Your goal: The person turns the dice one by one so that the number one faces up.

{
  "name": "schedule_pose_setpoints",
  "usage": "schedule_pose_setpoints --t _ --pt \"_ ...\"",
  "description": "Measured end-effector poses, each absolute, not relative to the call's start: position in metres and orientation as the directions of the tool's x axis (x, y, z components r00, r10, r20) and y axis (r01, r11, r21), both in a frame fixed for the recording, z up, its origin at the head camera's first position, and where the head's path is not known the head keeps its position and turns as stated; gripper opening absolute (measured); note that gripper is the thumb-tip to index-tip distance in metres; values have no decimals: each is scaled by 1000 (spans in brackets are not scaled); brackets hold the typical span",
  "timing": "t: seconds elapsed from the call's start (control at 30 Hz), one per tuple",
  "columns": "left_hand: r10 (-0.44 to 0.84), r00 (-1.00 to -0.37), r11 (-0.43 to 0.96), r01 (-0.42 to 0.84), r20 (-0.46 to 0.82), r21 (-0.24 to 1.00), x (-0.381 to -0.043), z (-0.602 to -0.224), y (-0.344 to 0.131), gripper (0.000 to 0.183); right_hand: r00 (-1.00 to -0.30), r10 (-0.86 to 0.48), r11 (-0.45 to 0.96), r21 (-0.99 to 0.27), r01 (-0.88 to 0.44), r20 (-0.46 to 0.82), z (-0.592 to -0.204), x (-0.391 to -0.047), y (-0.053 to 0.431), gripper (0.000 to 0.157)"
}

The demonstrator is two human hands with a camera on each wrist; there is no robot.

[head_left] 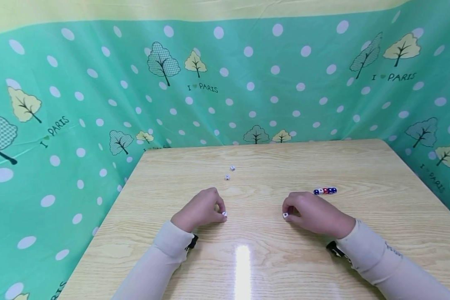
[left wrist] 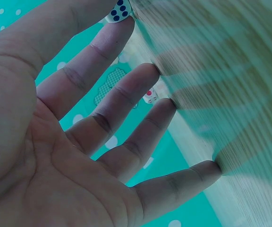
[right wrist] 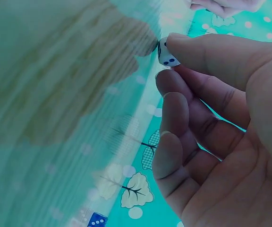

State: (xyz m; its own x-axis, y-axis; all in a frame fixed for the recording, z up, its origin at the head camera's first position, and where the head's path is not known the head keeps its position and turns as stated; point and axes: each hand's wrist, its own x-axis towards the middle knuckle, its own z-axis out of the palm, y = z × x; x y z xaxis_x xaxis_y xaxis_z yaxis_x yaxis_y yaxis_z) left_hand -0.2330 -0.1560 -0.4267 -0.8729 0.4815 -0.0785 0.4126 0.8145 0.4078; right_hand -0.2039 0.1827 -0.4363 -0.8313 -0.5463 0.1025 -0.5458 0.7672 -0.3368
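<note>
White dice point(head_left: 285, 215): your left hand point(head_left: 202, 210) and right hand point(head_left: 313, 212) each pinch one, inside the surface's edges point(head_left: 285, 146); likely placing, loosen next.

The tabletop point(head_left: 262, 187) before me is pale wood grain. Around its middle, the nine-o'clock die point(head_left: 224, 214) and three-o'clock die point(head_left: 285, 215) are white with dark pips; the pair of dice point(head_left: 227, 177) at eleven is white too, while the row of dice point(head_left: 325, 191) at two mixes blue, white and red. Sleeves point(head_left: 155, 256) are off-white. White dots point(head_left: 277, 29) and yellow and checked trees point(head_left: 163, 60) pattern the green curtain point(head_left: 311, 100).
</note>
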Motion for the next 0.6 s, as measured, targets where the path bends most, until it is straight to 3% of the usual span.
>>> schedule_pose_setpoints --t 0.6 --pt "473 -877 819 403 -83 408 -230 -425 -155 19 -841 -535 787 -315 -530 76 -435 -203 185 13"
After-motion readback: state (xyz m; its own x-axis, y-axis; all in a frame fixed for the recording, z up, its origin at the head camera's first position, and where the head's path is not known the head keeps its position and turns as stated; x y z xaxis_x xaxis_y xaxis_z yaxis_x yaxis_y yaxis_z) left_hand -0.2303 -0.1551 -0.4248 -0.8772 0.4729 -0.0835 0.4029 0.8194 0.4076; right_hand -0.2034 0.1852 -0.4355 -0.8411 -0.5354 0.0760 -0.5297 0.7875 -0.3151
